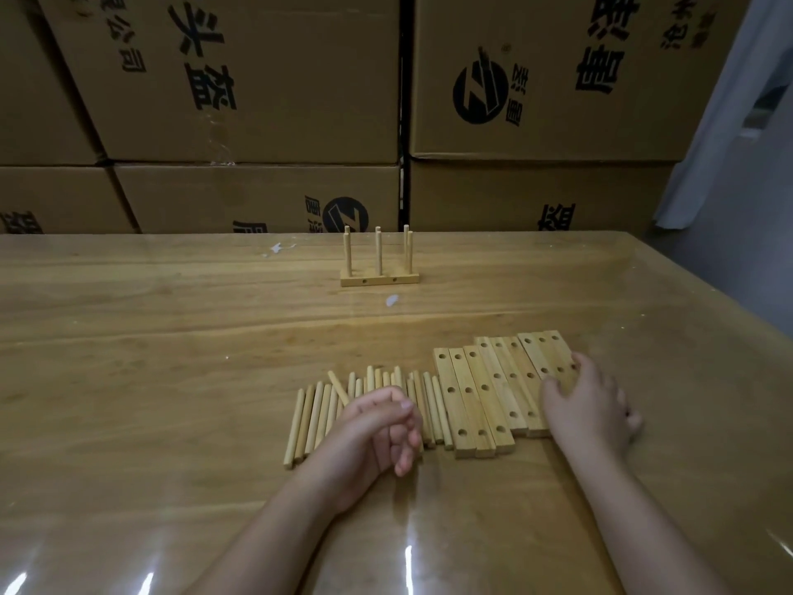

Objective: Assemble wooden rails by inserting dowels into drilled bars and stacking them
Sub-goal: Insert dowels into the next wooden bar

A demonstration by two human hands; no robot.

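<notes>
The left hand [377, 431] is lying in the lower middle of the frame, its forearm coming in from the bottom edge. Its fingers are curling inward toward the palm, knuckles up, over the near ends of the loose dowels [309, 418]. Whether it is holding a dowel cannot be told, as the curled fingers are hiding what is under them.

The right hand [590, 405] is reaching in from the lower right, palm down. Its fingers are spreading loosely across the right end of the drilled bars [476, 392], with the thumb resting on top of one bar. It is touching them and gripping none.

The dowels are lying side by side in a row, and the bars are lying just to the right of them, touching edge to edge, holes facing up. Above them, in the middle of the frame and well apart, one bar with upright dowels [379, 278] is standing on the table [171, 358].

The table is showing a glossy wooden top with glare streaks along the bottom edge and a few white flecks [391, 300]. Stacked cardboard boxes [240, 79] with black print are filling the upper frame, and a pale curtain [738, 122] is hanging at the upper right.
</notes>
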